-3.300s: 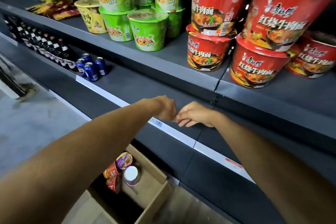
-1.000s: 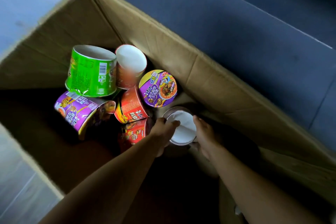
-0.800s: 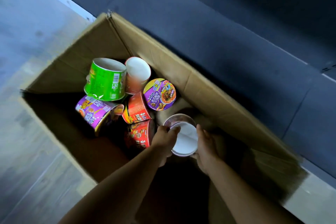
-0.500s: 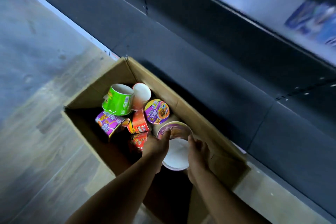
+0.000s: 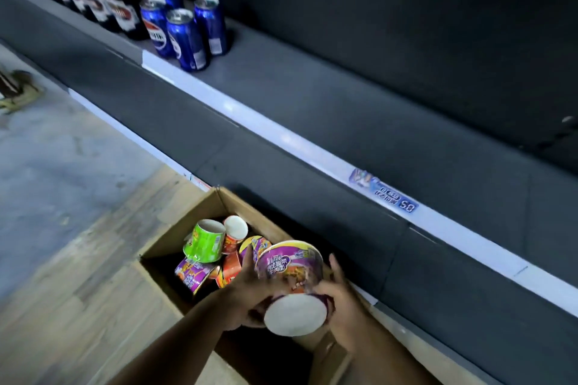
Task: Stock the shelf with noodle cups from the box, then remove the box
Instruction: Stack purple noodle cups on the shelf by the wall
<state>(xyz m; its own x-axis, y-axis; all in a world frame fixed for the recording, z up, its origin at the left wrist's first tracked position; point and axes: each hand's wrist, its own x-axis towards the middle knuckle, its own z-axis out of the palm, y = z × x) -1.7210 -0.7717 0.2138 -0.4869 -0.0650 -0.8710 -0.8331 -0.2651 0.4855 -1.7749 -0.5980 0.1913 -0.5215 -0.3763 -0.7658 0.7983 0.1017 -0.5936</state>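
Observation:
A purple noodle cup [image 5: 289,272] hangs above the open cardboard box [image 5: 175,236], tipped so its white base faces me. My left hand [image 5: 250,294] grips its left side and my right hand [image 5: 339,297] grips its right side. Inside the box lie a green cup [image 5: 205,241], a red cup with a white base [image 5: 234,233], another purple cup [image 5: 190,272] and red cups [image 5: 231,266], all on their sides. The dark grey shelf [image 5: 312,97] runs behind the box.
Blue drink cans [image 5: 184,37] and dark bottles [image 5: 103,0] stand at the shelf's left end. A white price strip with a blue label [image 5: 383,191] lines the shelf edge. The box sits on a wooden floor [image 5: 78,291] against the shelf base.
Both hands closed on the purple cup at the box bottom and lifted it up out of the box. My view swung upward from the box toward the shelf.

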